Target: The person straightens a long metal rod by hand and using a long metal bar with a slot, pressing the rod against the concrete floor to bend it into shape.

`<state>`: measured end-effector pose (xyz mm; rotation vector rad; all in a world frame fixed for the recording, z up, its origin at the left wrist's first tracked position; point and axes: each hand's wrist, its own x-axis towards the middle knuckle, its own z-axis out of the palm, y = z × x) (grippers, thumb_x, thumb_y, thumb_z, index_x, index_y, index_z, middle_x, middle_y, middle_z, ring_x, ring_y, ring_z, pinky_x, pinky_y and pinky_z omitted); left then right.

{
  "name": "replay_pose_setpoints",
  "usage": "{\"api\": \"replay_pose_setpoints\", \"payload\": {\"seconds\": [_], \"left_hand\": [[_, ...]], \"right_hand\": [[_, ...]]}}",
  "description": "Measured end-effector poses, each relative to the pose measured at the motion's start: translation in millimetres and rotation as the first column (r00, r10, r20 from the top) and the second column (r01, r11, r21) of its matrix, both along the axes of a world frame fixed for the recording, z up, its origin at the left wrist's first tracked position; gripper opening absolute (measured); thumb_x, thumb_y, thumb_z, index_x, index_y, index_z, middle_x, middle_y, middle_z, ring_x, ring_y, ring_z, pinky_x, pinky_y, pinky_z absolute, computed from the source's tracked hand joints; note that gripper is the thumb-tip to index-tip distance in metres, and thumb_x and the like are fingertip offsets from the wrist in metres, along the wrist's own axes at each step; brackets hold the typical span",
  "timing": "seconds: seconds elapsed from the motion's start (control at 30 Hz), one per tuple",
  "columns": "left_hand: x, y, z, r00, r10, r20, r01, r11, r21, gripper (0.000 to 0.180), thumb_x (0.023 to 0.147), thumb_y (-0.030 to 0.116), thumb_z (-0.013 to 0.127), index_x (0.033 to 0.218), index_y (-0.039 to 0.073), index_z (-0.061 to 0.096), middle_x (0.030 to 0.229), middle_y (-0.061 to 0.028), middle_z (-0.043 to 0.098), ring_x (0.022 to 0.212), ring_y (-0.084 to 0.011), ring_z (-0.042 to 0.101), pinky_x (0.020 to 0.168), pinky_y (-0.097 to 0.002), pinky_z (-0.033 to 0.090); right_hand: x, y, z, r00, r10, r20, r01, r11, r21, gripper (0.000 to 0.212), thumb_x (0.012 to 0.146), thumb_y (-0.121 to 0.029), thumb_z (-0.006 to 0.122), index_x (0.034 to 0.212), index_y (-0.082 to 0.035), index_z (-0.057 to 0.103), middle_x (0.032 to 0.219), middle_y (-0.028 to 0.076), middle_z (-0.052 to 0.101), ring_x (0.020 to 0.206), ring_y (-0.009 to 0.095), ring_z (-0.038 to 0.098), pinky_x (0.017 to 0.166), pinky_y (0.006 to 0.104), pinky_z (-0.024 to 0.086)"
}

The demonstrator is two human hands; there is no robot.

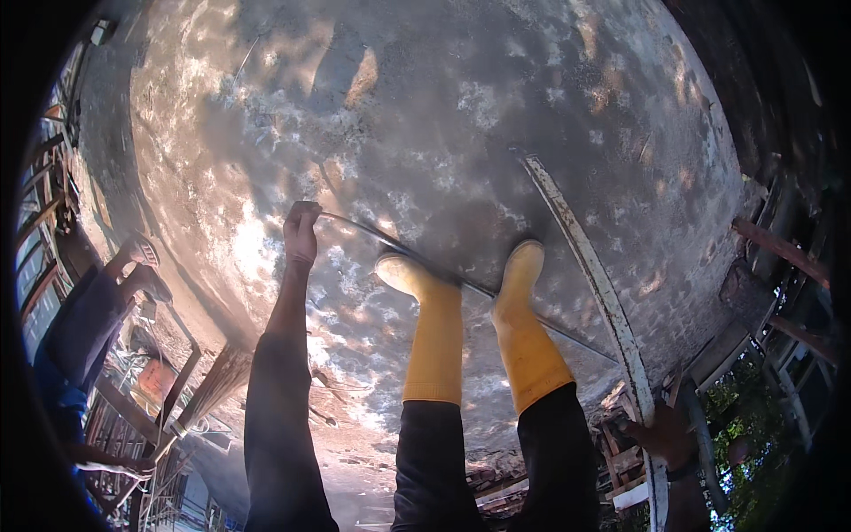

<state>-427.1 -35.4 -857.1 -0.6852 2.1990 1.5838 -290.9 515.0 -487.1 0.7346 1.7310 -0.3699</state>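
My left hand [303,232] is closed on the upper left end of a thin dark metal rod [377,235]. The rod slants down to the right along the ground, and my right boot hides part of it. At the lower right my right hand [665,434] grips a long flat bar [589,257] with chipped whitish paint and rusty patches. That bar runs up and to the left over the ground, its far end beyond my boots. Shade darkens the fingers of my right hand. My yellow rubber boots, the left one [433,337] and the right one [527,346], stand between both hands.
Grey, dusty ground [425,115] with patchy sunlight spreads ahead. At left is another person [84,328] in dark clothes and sandals, one hand on thin pieces. Wooden boards [208,390] and stacked scrap lie nearby. Rusty bars [780,253] and timber line the right edge.
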Motion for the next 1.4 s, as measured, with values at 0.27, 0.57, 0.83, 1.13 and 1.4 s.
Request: {"api": "replay_pose_setpoints", "payload": {"seconds": [0.27, 0.57, 0.83, 1.13, 1.4], "left_hand": [[25, -8, -13, 0.988, -0.129, 0.079, 0.15, 0.91, -0.386, 0.037, 0.092, 0.022, 0.047, 0.119, -0.003, 0.051, 0.105, -0.0146, 0.057, 0.095, -0.0256, 0.055, 0.091, -0.0367, 0.039], [26, 7, 32, 0.757, 0.387, 0.527, -0.469, 0.883, 0.027, 0.04, 0.098, 0.049, 0.034, 0.08, 0.015, 0.045, 0.066, 0.0018, 0.043, 0.055, -0.0136, 0.044, 0.051, -0.0297, 0.036], [99, 158, 74, 0.505, 0.546, 0.669, -0.791, 0.602, 0.106, 0.065, 0.095, 0.065, 0.032, 0.114, 0.006, 0.052, 0.112, -0.0117, 0.053, 0.095, -0.0251, 0.051, 0.084, -0.0409, 0.045], [122, 224, 39, 0.585, 0.575, 0.572, -0.811, 0.404, 0.423, 0.056, 0.096, 0.062, 0.033, 0.091, 0.009, 0.051, 0.076, -0.0048, 0.05, 0.066, -0.0187, 0.051, 0.064, -0.032, 0.047], [138, 199, 13, 0.596, 0.64, 0.484, -0.802, 0.495, 0.333, 0.058, 0.097, 0.061, 0.033, 0.095, 0.005, 0.05, 0.08, -0.0082, 0.052, 0.069, -0.0212, 0.053, 0.065, -0.0351, 0.049]], "right_hand": [[71, 24, -33, 0.444, -0.836, 0.323, 0.896, 0.412, -0.165, 0.046, 0.077, -0.021, 0.078, 0.111, 0.0, 0.055, 0.077, 0.013, 0.065, 0.061, 0.022, 0.066, 0.05, 0.0345, 0.054], [105, -3, -1, 0.983, -0.117, -0.145, 0.066, 0.947, -0.315, 0.057, 0.077, -0.019, 0.074, 0.123, -0.001, 0.047, 0.101, 0.021, 0.06, 0.085, 0.031, 0.064, 0.072, 0.0436, 0.053], [82, -13, -42, 0.988, 0.142, 0.052, -0.106, 0.895, -0.433, 0.053, 0.076, -0.03, 0.073, 0.112, -0.001, 0.047, 0.093, 0.026, 0.065, 0.085, 0.041, 0.066, 0.072, 0.0488, 0.054], [85, -37, -158, 0.986, 0.143, -0.089, -0.168, 0.822, -0.544, 0.052, 0.079, -0.032, 0.07, 0.114, -0.005, 0.045, 0.085, 0.028, 0.062, 0.082, 0.048, 0.062, 0.069, 0.052, 0.052], [70, -49, -183, 0.981, 0.192, 0.035, -0.141, 0.819, -0.556, 0.056, 0.078, -0.036, 0.07, 0.119, -0.007, 0.044, 0.091, 0.031, 0.06, 0.089, 0.048, 0.06, 0.074, 0.0537, 0.05]]}}
